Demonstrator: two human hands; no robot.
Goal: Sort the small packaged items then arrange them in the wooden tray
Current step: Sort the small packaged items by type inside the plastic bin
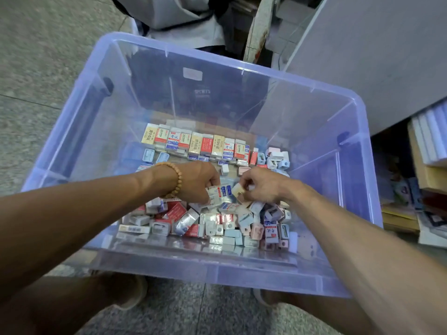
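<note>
A translucent lavender-blue storage bin [314, 97] holds a row of cream, red-and-white and blue-printed packets [197, 142] above a jumbled pile of white, red, pale pink and pale blue items [217, 223]. A tan beaded bracelet [177, 178] circles the left wrist. The floor [36, 68] is speckled grey.

Speckled grey floor [36, 68], clear blue plastic bin [217, 269] resting on it

row of packets [196, 143] behind loose pile [217, 221], both in bin [72, 131]
</note>
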